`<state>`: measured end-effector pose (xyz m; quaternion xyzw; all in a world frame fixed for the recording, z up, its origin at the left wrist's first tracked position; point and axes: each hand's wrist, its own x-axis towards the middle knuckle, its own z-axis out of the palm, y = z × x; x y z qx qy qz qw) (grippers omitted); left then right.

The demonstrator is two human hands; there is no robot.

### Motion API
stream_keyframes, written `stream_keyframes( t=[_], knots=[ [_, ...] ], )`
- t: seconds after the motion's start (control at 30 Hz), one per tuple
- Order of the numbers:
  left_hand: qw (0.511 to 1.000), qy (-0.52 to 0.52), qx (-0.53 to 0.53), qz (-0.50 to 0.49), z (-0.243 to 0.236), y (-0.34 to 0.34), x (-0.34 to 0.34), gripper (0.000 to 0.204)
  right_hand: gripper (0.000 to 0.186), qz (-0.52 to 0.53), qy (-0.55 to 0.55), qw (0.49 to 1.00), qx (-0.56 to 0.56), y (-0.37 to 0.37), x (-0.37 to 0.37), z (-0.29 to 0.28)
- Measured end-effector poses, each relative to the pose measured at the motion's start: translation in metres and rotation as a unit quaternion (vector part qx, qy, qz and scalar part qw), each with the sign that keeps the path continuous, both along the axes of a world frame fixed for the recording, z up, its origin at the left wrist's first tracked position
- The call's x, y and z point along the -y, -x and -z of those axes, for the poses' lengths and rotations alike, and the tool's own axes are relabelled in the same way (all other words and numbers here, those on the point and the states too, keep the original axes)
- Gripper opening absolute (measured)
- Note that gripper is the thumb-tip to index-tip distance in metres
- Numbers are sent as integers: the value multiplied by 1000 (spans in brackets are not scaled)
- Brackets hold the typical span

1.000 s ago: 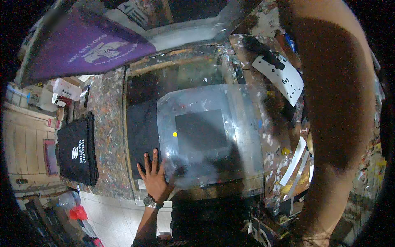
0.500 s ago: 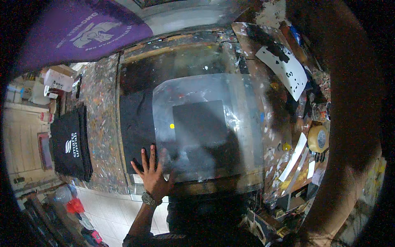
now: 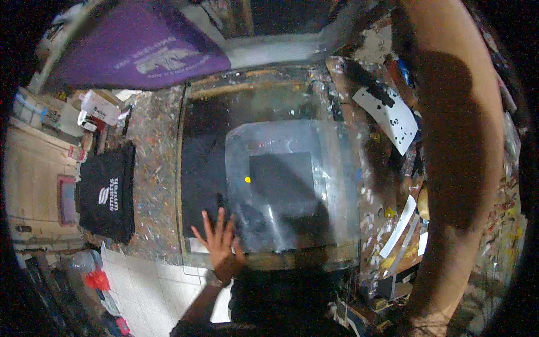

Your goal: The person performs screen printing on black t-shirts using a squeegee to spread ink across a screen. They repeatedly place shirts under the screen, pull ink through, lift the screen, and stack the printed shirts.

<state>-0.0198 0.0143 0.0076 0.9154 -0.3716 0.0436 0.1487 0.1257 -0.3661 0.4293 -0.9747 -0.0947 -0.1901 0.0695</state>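
My left hand [image 3: 221, 250] lies with its fingers spread at the front edge of a piece of black fabric [image 3: 203, 163]. A watch circles that wrist. Beside the hand, a clear plastic sheet [image 3: 275, 132] covers part of the fabric. Under or in it shows a dark square [image 3: 281, 177], and a small yellow dot [image 3: 247, 180] sits just left of that square. My right arm [image 3: 471, 236] rises large along the right side, close to the camera. Its hand lies beyond the top edge, out of sight. The arm's shadow darkens part of the sheet.
Left on the paint-spotted table [image 3: 157, 168] is a stack of folded black fabric with a white print [image 3: 106, 194]. A stained white sheet [image 3: 390, 118], paper strips [image 3: 400, 227] and a partly hidden tape roll [image 3: 424, 203] lie right. A purple cloth [image 3: 151, 50] hangs at the back.
My right arm has swung up and further into view, now covering most of the tape roll. My left hand stays spread at the fabric's edge. The whole view has shifted slightly.
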Motion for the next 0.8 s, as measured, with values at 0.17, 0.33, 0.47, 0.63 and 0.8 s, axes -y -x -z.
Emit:
stream_keyframes(
  t=[0.17,0.33,0.47,0.63,0.8],
  knots=[
    [843,293,-427,146,-50,36,133,45,70,129,54,990,5,14,-7,-2],
    [679,655,-330,-2,-152,-21,98,39,76,260,65,954,-133,65,-83,34],
    [652,688,-288,-137,-174,-22,43,56,64,125,79,962,229,145,-105,163],
    [669,509,-465,-279,-76,16,-18,59,50,138,-49,989,-10,252,-160,297],
    [704,369,-533,-290,-8,8,-55,43,53,146,-56,986,-55,266,-182,360]
  ],
)
